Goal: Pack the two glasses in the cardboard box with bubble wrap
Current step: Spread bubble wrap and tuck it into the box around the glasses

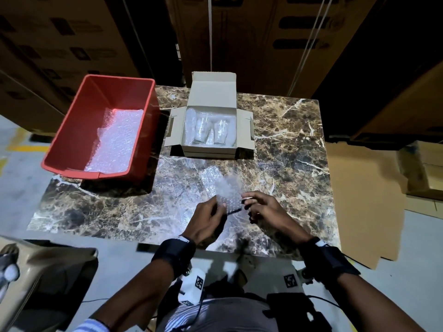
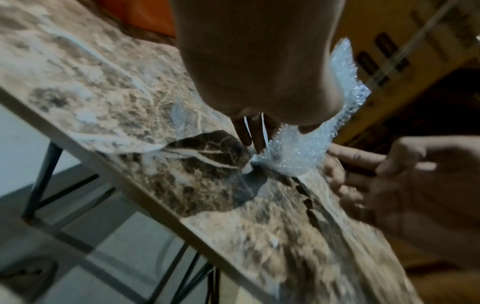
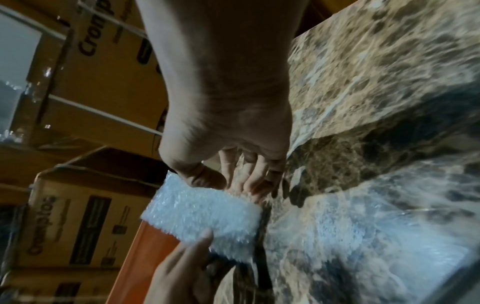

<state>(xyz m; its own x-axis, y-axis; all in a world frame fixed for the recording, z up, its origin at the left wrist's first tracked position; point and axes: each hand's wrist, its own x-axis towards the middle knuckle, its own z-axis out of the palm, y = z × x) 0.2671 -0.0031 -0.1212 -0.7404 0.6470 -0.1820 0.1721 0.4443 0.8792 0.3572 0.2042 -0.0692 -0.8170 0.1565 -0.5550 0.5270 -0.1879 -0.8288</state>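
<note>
Two clear glasses (image 1: pixel 201 130) (image 1: pixel 221 131) lie side by side in the open cardboard box (image 1: pixel 208 149), on a bubble wrap lining (image 1: pixel 189 121). Near the table's front, both hands hold a small folded piece of bubble wrap (image 1: pixel 227 195) upright above the table. My left hand (image 1: pixel 221 204) pinches its lower left part; in the right wrist view these fingers (image 3: pixel 197 242) curl onto the wrap (image 3: pixel 202 214). My right hand (image 1: pixel 248 200) pinches its right edge, thumb (image 3: pixel 205 179) on the wrap. A larger clear sheet (image 1: pixel 182 188) lies flat under the hands.
A red plastic bin (image 1: pixel 72 121) with several bubble wrap sheets (image 1: pixel 115 142) sits at the table's left, overhanging the marble top (image 1: pixel 287 140). Tall cardboard cartons (image 1: pixel 251 32) stand close behind the table. Flattened cardboard (image 1: pixel 364 200) lies on the floor at right.
</note>
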